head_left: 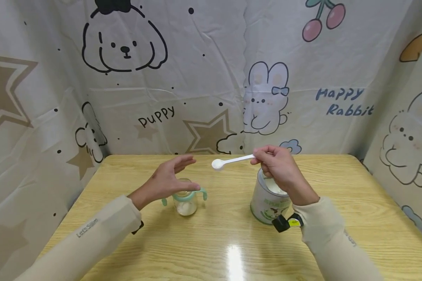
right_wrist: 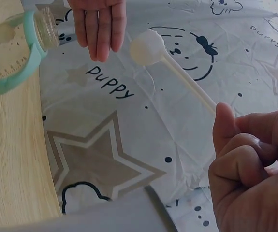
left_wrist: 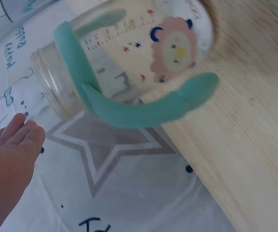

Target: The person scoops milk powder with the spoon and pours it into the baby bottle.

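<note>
Your right hand (head_left: 278, 160) pinched the end of a long-handled white plastic scoop (head_left: 233, 160) between thumb and forefinger, the other fingers curled in toward your palm. The scoop was in the air above the pale wood-grain table (head_left: 214, 230), its handle nearly level and its small round bowl, filled with white powder, pointing to your left.

Your left hand (head_left: 165, 178) held nothing; its fingers were straight and close together, with the thumb spread well apart from them. It hovered near the uncapped mouth of a clear bottle with a mint-green two-handled collar (head_left: 185, 207), and the wrist views showed a gap between them. The bottle stood upright on the table, a pink animal face printed on its side.

Under your right hand stood an open, white cylindrical tin with green print (head_left: 260, 201), more white powder (head_left: 272, 187) visible inside. A pale cloth printed with cartoon animals (head_left: 204, 58) hung behind the table.
</note>
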The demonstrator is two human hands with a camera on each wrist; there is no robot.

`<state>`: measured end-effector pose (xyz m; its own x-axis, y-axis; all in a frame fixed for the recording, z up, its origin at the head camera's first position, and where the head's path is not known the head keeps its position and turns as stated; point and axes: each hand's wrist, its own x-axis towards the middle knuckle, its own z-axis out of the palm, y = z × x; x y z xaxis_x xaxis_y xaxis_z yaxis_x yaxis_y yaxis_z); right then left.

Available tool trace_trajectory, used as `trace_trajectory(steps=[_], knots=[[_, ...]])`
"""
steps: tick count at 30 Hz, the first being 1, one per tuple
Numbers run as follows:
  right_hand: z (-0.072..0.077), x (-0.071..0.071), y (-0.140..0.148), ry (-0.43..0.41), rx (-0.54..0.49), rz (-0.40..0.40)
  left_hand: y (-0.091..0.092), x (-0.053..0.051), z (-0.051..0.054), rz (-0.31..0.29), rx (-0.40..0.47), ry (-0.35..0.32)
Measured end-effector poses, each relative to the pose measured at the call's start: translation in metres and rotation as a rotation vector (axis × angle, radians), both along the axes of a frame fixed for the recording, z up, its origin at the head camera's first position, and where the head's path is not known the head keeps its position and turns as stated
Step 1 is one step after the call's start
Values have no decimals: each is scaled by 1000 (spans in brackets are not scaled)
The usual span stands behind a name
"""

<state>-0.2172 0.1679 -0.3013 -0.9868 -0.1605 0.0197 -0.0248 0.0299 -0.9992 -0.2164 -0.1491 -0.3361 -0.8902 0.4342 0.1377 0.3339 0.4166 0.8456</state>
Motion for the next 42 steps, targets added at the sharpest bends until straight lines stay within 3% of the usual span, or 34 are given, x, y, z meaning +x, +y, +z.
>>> trace_trajectory(steps=[11,17,30,42], knots=[[-2,0,-21,-10,-2,4,-22,1,-9,35,-31,35],[-2,1,-32,-32,23,-3,-27,4,-16,34,-48,12],[-12,5,-57,-25,24,16,-28,5,-41,48,-31,-8],[-24,4,-75,-47,-28,-9,-24,3,-52,83,-49,5]])
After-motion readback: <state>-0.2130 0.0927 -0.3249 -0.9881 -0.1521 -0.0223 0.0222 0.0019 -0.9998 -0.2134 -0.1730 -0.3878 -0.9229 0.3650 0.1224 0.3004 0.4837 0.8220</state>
